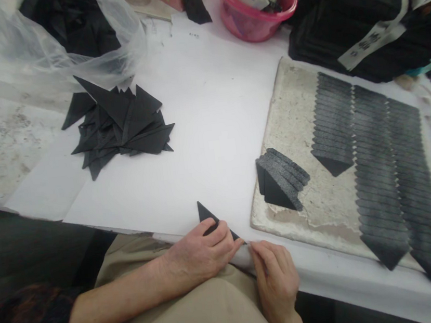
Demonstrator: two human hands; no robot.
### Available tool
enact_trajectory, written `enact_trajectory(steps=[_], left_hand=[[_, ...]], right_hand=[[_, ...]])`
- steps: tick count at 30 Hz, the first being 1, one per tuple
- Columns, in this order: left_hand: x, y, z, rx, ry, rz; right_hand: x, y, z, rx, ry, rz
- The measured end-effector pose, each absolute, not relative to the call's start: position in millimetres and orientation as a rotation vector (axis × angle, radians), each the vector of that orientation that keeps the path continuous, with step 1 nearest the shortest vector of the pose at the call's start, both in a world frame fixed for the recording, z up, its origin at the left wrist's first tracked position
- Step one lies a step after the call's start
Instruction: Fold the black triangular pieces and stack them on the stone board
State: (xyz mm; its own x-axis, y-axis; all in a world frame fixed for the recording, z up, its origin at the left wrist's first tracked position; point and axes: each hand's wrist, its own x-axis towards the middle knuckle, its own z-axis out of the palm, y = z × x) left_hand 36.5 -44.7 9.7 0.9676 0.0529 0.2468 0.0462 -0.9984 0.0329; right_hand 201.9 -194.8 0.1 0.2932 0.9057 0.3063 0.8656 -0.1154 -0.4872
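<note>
At the table's front edge, my left hand (200, 250) has its fingers closed over a flat black triangular piece (205, 212), pressing it on the white surface. One pointed corner of that piece sticks out beyond the fingers, and its long edge runs toward my other hand. My right hand (276, 274) is pinched at the piece's right-hand tip; what lies between its fingertips is too small to make out. Right of the hands, a small fanned stack of black pieces (280, 179) with grey speckled edges rests on a pale worn board (310, 228).
Overlapping rows of black pieces (377, 178) cover the board's right side. A loose pile of black triangles (120, 123) lies at left, near a clear plastic bag (129, 36). Behind stand a pink basin (254, 28) and tied black bundles (353, 3).
</note>
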Motion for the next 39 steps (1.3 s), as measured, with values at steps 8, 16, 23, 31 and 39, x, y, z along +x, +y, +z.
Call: enact_trajectory(steps=[8, 16, 23, 31, 39], left_hand=[[38, -46, 11, 3.105, 0.077, 0.37], [36, -43, 11, 3.081, 0.06, 0.317], [25, -42, 3, 2.92, 0.159, 0.522], [28, -35, 9, 2.85, 0.167, 0.652], [51, -29, 14, 2.678, 0.258, 0.401]], right_hand=[[198, -193, -2, -2.042, -1.581, 0.08], [196, -190, 6, -2.098, -1.51, 0.19], [187, -177, 15, -2.215, -1.42, 0.231], [184, -178, 17, -2.212, -1.452, 0.274], [184, -180, 22, -2.01, -1.345, 0.386]])
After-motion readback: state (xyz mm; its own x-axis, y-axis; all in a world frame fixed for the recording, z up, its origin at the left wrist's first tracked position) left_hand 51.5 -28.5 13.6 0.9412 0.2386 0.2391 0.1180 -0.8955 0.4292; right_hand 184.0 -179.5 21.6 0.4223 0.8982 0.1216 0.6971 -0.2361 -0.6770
